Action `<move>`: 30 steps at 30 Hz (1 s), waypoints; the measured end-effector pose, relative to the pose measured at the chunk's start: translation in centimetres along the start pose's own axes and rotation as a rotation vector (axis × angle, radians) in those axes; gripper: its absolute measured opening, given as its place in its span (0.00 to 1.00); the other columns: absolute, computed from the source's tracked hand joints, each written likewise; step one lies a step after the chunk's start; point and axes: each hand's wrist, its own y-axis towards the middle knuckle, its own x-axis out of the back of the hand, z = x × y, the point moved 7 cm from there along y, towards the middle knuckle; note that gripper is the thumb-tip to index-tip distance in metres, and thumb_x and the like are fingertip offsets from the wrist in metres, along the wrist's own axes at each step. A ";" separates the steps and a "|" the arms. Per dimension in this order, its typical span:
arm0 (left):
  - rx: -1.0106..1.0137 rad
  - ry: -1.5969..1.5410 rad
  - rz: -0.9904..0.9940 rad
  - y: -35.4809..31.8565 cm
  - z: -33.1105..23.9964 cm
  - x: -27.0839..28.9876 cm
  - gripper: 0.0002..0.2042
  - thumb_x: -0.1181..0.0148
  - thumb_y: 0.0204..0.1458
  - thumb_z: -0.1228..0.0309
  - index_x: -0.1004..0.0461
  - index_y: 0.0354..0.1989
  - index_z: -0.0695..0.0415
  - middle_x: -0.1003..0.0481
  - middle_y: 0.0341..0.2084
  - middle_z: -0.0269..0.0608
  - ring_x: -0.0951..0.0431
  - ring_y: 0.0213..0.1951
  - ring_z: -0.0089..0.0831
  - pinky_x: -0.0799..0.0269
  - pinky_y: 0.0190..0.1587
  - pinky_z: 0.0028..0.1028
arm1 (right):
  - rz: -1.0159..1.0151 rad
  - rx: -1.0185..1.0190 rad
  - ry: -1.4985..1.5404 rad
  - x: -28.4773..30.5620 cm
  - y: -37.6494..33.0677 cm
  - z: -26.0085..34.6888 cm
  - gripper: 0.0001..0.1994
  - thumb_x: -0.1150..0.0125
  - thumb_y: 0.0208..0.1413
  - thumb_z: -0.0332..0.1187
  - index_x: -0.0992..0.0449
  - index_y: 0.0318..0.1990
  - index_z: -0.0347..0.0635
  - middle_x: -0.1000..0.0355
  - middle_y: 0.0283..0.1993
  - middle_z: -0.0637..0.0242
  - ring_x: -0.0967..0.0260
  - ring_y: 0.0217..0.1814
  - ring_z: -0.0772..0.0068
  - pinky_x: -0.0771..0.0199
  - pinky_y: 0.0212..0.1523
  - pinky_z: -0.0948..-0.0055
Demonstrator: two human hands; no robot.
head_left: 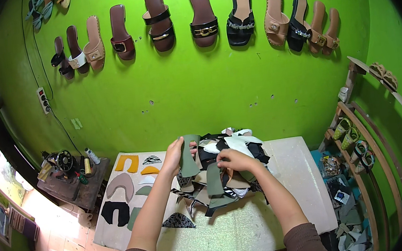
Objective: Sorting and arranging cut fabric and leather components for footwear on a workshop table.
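Remotely, my left hand (pixel 173 159) grasped a green cutout (pixel 189 164), my right hand (pixel 235 160) pinched a green strip (pixel 214 181) at the scrap heap (pixel 255 149); I judged this sorting, next needing placement toward nine o'clock.

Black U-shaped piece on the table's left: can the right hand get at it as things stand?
Probably not directly: the left forearm lies between the black U-shaped piece and the right hand, which also appears to hold a green strip. The piece itself looks uncovered.

Passage lies over the surface (pixel 295 184) right of the scrap pile (pixel 251 150); cut pieces (pixel 120 183) obstruct its left, the green wall (pixel 197 91) its back.
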 end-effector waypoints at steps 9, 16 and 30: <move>-0.006 0.010 0.100 0.1 -0.9 -1.1 0.21 0.65 0.63 0.59 0.36 0.50 0.66 0.27 0.39 0.46 0.25 0.37 0.30 0.27 0.39 0.27 | -0.375 0.090 0.235 7.4 -1.1 6.3 0.09 0.46 0.56 0.35 0.28 0.38 0.39 0.28 0.30 0.65 0.33 0.33 0.75 0.34 0.35 0.75; -0.072 0.071 0.118 -1.2 -2.1 -2.9 0.29 0.69 0.61 0.48 0.33 0.48 0.63 0.26 0.39 0.43 0.25 0.36 0.28 0.28 0.42 0.28 | -0.272 0.181 0.330 7.3 -0.6 9.9 0.09 0.45 0.56 0.36 0.25 0.38 0.40 0.26 0.32 0.69 0.33 0.33 0.80 0.33 0.36 0.78; -0.110 0.184 0.432 -4.0 -2.1 -5.0 0.10 0.51 0.58 0.67 0.33 0.43 0.58 0.28 0.31 0.31 0.27 0.31 0.19 0.29 0.38 0.20 | -0.412 0.135 0.196 5.7 1.5 8.4 0.12 0.43 0.53 0.39 0.26 0.35 0.37 0.28 0.26 0.64 0.33 0.27 0.72 0.34 0.31 0.74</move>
